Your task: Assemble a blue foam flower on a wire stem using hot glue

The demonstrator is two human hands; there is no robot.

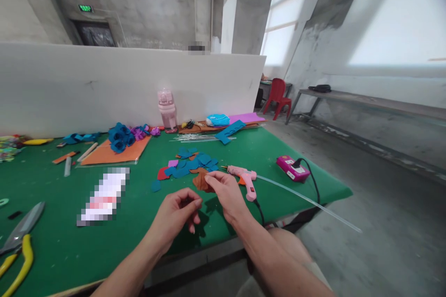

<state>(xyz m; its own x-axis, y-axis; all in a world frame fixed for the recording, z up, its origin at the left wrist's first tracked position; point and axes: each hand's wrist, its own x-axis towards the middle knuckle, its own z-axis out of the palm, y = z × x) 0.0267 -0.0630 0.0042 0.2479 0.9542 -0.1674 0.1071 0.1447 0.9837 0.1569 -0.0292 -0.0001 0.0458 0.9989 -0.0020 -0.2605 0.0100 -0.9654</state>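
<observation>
My right hand pinches a brown piece of felt or paper between thumb and fingertips. Close by on its left, my left hand hovers over the table with its fingers curled in and thumb pressed near them. Whatever it may hold is hidden. Just right of my right hand lies a pink glue gun, a long clear glue stick sticking out of its back. Beyond my hands is a loose heap of blue cut pieces, with a red piece at its left side.
A green-covered table carries yellow-handled scissors at left and a purple power box at right. Blue felt flowers rest on an orange sheet. A pink bottle stands by the white partition.
</observation>
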